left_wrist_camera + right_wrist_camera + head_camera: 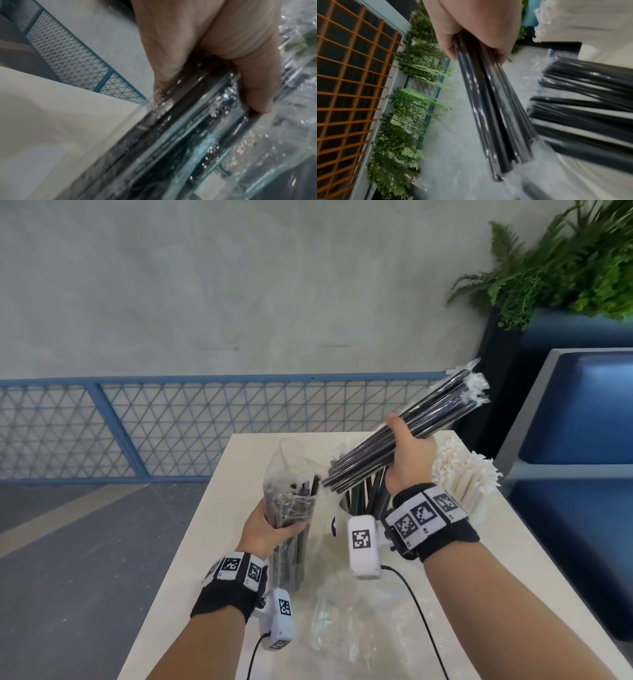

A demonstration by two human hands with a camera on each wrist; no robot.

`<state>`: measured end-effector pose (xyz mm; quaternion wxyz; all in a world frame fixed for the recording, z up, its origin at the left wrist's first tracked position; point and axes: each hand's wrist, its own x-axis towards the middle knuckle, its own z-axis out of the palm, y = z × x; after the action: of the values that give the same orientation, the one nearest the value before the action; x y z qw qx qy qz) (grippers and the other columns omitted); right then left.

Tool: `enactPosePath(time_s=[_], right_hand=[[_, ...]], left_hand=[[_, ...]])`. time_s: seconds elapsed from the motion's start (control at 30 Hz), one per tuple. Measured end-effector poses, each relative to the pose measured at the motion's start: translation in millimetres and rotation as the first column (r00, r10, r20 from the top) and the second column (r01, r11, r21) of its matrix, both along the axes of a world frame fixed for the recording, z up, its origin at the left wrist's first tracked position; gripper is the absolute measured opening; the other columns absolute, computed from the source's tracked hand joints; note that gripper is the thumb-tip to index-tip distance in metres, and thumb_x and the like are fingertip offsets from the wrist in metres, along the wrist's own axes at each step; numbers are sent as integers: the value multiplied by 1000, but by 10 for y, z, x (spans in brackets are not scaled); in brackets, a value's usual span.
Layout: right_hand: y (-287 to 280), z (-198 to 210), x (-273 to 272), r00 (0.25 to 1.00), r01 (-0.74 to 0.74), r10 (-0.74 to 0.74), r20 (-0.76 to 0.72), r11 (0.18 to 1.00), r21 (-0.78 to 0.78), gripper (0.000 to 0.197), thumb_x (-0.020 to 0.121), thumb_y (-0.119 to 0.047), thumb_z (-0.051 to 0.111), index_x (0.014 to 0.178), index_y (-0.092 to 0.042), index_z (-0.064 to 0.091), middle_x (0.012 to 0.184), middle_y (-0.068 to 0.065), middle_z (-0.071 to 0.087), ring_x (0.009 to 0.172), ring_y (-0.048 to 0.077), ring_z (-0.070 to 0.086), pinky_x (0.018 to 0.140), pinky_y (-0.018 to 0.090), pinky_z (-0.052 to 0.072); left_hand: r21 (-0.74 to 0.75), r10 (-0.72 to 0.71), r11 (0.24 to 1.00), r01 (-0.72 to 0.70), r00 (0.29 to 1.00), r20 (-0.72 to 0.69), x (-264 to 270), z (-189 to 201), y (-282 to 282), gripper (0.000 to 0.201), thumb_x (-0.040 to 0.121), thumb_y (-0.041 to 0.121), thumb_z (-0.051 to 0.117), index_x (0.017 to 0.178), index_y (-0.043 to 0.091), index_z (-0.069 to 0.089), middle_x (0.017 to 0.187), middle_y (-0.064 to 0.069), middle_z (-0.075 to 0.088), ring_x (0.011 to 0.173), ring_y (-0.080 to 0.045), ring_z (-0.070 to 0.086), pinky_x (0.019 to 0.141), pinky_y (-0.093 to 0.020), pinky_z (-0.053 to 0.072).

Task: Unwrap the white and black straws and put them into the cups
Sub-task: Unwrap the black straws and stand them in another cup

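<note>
My right hand [407,455] grips a bundle of black straws [404,433] in thin clear sleeves, held slanted above the table with its far end up and to the right. The same black straws [494,115] run down from my right hand [471,27] in the right wrist view. My left hand [270,529] holds an upright clear plastic bag [291,508] with more black straws inside; in the left wrist view my left hand [214,54] wraps round that bag [180,135]. Below my right hand a cup [368,498] holds black straws. White paper-wrapped straws [469,477] stand at the right.
Crumpled clear plastic wrapping [363,621] lies on the cream table [219,508] near the front. A blue mesh fence [171,426] runs behind the table. A blue padded bench [575,412] and green ferns [565,261] are at the right.
</note>
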<state>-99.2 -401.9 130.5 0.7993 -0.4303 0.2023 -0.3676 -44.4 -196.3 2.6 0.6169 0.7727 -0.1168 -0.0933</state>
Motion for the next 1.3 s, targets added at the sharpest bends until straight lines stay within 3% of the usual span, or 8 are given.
enactPosePath(time_s=[0.33,0.5,0.7,0.83,0.93,1.07,1.2,1.3], right_hand=[[21,-162,-67,981,3,-109,-157,830,-558,30,76,-17,73,100,-12,56,87,-3,63,78,12,62,70,23,53],[89,-524,-40,967,-99,-46,-251,838,-536,39,71,-22,78,103,-22,55,95,-3,66,92,17,64,86,36,53],[55,-587,-27,978,-62,-92,-188,728,-682,38,78,-11,71,108,-18,49,76,-12,58,64,-5,56,64,16,47],[46,-839,-73,860,-387,5,-511,660,-644,45,77,-16,73,116,-16,51,91,0,64,87,20,63,73,26,48],[89,-854,-108,880,-306,-116,-461,603,-736,55,73,-25,77,119,-16,49,110,3,60,102,18,57,83,24,42],[319,-485,-205,976,123,-213,47,363,-924,29,84,-24,66,109,-14,56,109,-1,54,98,11,50,87,19,39],[537,-388,-138,963,-231,-147,-226,-17,-973,37,90,-41,36,94,-17,64,94,-1,62,85,20,52,86,29,40],[602,-488,-113,850,-499,-260,-459,-114,-859,53,88,-51,28,104,-15,64,105,5,62,96,30,56,95,36,38]], left_hand=[[-145,54,988,-61,997,-49,57,-67,23,38,69,-5,77,90,22,61,80,10,72,73,-1,68,73,-25,53],[-202,16,979,-31,997,-77,52,-103,32,42,69,-7,76,105,9,60,91,0,71,79,-4,70,64,-13,53],[-235,-10,972,-9,997,-80,66,-136,27,46,68,-7,77,109,5,61,95,-3,72,84,-5,70,72,-19,54],[-257,-28,966,7,997,-75,65,-152,1,46,68,-10,76,110,1,60,89,0,75,82,-9,71,67,-17,54],[-265,-45,964,22,996,-81,66,-164,16,49,66,-6,79,111,2,60,94,-3,74,89,-14,71,71,-21,55],[-290,-64,957,26,990,-124,53,-195,59,79,48,23,90,117,2,57,105,-15,71,99,-26,69,86,-37,54],[-264,-92,962,62,990,-105,0,-196,53,52,65,-2,81,112,4,59,99,-8,74,95,-18,70,78,-26,56],[-276,-94,959,59,989,-113,-42,-197,68,44,69,-10,74,109,5,61,93,-3,75,90,-14,71,75,-25,57]])
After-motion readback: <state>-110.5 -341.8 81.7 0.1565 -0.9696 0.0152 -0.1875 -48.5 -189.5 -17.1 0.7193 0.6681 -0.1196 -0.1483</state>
